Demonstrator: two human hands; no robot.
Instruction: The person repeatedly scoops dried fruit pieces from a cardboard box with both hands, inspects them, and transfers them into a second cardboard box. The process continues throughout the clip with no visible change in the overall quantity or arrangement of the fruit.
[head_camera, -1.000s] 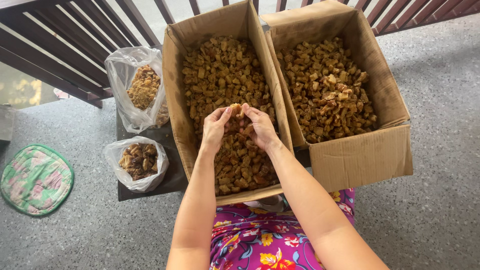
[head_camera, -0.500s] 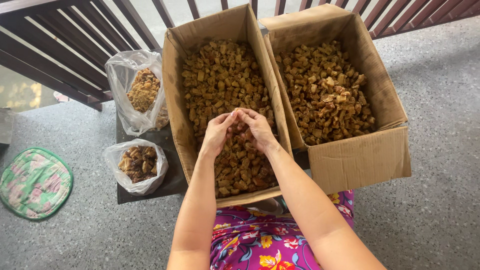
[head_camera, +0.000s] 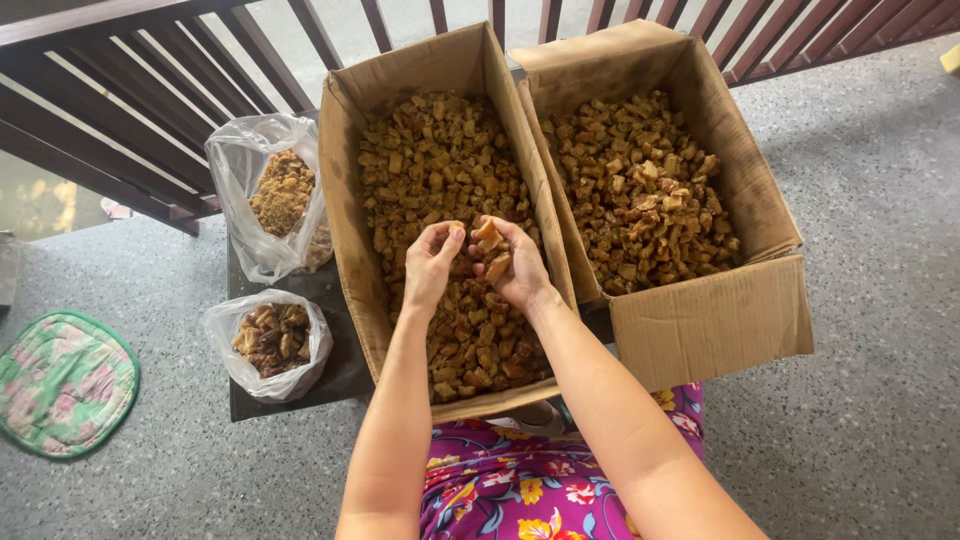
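Head view, looking straight down: both hands meet over the left cardboard box (head_camera: 440, 215), which is filled nearly to the brim with small golden-brown chunks (head_camera: 440, 160). The right hand (head_camera: 515, 265) is curled around a few pale pieces (head_camera: 490, 240), grasping them between thumb and fingers just above the heap; the left hand (head_camera: 430, 265) has its fingertips pinched together beside them, touching or nearly touching the same cluster, though whether it holds a piece of its own I cannot tell, since the fingers hide what is under them. What could go wrong, as I judge it: the pieces are small and irregular, so a loose pinch could drop one, and the hands work close to the box's inner wall, where a dropped piece might slip into the gap between the boxes. The forearms also cross the near rim, and a lean on it could bend the cardboard. Counting: two open cardboard boxes, the second box (head_camera: 700, 320) touching the first on its right side and equally full of chunks; two clear plastic bags, the upper bag (head_camera: 270, 195) with lighter crumbly bits and the lower bag (head_camera: 268, 340) with darker pieces, both on a dark low table (head_camera: 340, 375) left of the boxes; one round floral mat (head_camera: 62, 385) on the speckled floor (head_camera: 860, 150); a dark wooden railing (head_camera: 130, 90) behind.
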